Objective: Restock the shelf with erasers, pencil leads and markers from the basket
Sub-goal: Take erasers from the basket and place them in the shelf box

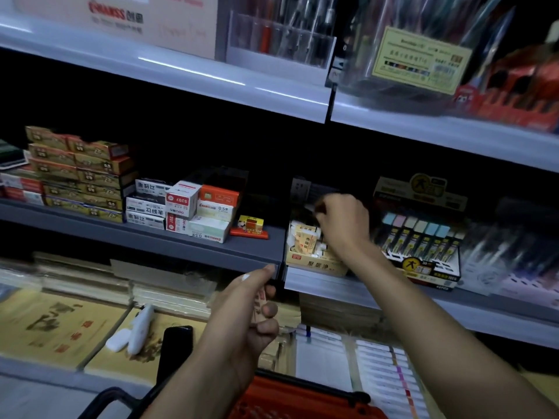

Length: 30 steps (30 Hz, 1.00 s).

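Note:
My right hand [343,220] reaches into the middle shelf, fingers curled over the open cardboard eraser box [314,263]; what it pinches is blurred. Cream wrapped erasers [305,237] fill that box. My left hand [254,309] is below the shelf edge and grips a few small cream packets [260,303], likely erasers. The red basket [302,397] with black handles sits at the bottom, under my left arm. A display of pencil lead tubes [420,237] stands right of the eraser box.
The grey middle shelf [211,252] holds stacked gold boxes [78,170] and white and red boxes [181,207] at left. Pen displays stand on the upper shelf [211,74]. Paper pads and a white correction-tape device [136,331] lie on the lower shelf.

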### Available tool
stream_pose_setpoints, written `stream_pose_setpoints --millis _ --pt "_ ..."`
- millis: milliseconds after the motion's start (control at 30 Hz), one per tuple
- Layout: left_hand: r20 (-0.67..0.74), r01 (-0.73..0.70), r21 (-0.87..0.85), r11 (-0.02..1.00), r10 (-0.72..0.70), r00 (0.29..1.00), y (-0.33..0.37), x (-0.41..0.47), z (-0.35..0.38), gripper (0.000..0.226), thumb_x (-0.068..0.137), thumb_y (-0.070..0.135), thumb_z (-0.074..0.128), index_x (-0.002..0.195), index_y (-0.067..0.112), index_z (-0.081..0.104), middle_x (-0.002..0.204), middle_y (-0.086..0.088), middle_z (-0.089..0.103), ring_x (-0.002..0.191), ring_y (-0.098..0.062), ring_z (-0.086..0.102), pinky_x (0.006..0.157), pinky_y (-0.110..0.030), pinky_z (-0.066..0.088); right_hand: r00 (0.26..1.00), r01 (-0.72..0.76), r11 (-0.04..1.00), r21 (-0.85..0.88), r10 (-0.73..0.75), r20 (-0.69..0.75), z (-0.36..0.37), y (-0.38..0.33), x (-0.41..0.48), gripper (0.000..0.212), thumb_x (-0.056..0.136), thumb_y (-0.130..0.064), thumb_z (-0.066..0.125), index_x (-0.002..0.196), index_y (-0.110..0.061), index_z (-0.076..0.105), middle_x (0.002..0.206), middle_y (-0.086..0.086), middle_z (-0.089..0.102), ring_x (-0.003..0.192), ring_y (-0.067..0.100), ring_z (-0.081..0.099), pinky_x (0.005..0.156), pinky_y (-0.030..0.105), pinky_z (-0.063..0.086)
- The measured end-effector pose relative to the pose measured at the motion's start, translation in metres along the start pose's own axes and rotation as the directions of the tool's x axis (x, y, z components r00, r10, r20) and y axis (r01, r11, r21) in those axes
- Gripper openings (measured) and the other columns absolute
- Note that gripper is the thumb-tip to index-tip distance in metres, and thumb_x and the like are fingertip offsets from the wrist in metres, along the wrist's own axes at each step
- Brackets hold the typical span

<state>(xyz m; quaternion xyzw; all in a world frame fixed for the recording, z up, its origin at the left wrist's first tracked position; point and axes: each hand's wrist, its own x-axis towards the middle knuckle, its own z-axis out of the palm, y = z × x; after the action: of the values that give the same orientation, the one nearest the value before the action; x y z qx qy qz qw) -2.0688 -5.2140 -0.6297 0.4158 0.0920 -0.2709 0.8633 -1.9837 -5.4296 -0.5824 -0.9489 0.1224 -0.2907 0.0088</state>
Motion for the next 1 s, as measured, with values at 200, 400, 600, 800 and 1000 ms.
stream_pose_setpoints --millis 200,400,600,800,1000 --pt "0.011 0.005 -0.026 1.000 -0.005 1.000 0.006 0.002 0.000 0.013 0.094 0.017 0.068 0.103 0.010 0.062 0.082 -0.006 0.052 0.052 -0.011 0.042 0.043 -0.022 0.025 0.965 -0.111 0.993 0.040 0.098 0.243 0.010 -0.002 0.009 0.041 0.089 0.007 0.058 0.115 -0.019 0.077 0.120 0.010 0.072 0.113 0.031 0.065 0.094 0.042 0.056" --pt "0.071 0.057 -0.112 0.992 -0.049 0.996 0.004 0.001 0.005 0.023 0.103 0.011 0.057 0.121 0.000 0.065 0.102 -0.019 0.068 0.079 -0.025 0.066 0.061 -0.031 0.051 0.971 -0.170 0.932 0.319 0.103 0.217 -0.021 0.001 -0.039 0.042 0.093 0.009 0.054 0.108 -0.021 0.079 0.119 0.002 0.074 0.063 0.004 0.065 0.054 0.016 0.047" --pt "0.096 -0.070 -0.009 0.998 0.070 0.993 -0.006 -0.001 0.007 0.028 0.098 0.020 0.066 0.116 -0.001 0.069 0.110 -0.021 0.077 0.105 -0.028 0.075 0.085 -0.039 0.061 0.941 -0.259 0.674 0.692 0.015 0.338 -0.064 -0.011 -0.098 0.024 0.098 -0.007 0.063 0.100 -0.024 0.081 0.096 -0.011 0.077 0.084 0.001 0.069 0.067 0.012 0.048" --pt "0.110 -0.142 0.096 0.985 0.132 0.985 -0.016 0.000 0.007 0.028 0.086 0.026 0.075 0.108 0.008 0.077 0.109 -0.016 0.077 0.099 -0.021 0.077 0.080 -0.032 0.060 0.824 -0.509 0.409 0.757 -0.023 0.566 -0.070 -0.010 -0.119 0.019 0.083 -0.018 0.084 0.101 -0.016 0.080 0.095 0.014 0.077 0.074 0.025 0.067 0.062 0.036 0.051" --pt "0.057 -0.059 0.075 0.995 0.054 0.997 -0.019 0.004 0.010 0.028 0.090 0.022 0.075 0.108 0.000 0.077 0.105 -0.020 0.078 0.095 -0.023 0.078 0.081 -0.035 0.064 0.806 -0.573 0.314 0.757 0.050 0.589 -0.067 -0.002 -0.118 0.023 0.081 -0.006 0.083 0.102 -0.003 0.075 0.085 0.019 0.077 0.075 0.031 0.070 0.069 0.036 0.057"
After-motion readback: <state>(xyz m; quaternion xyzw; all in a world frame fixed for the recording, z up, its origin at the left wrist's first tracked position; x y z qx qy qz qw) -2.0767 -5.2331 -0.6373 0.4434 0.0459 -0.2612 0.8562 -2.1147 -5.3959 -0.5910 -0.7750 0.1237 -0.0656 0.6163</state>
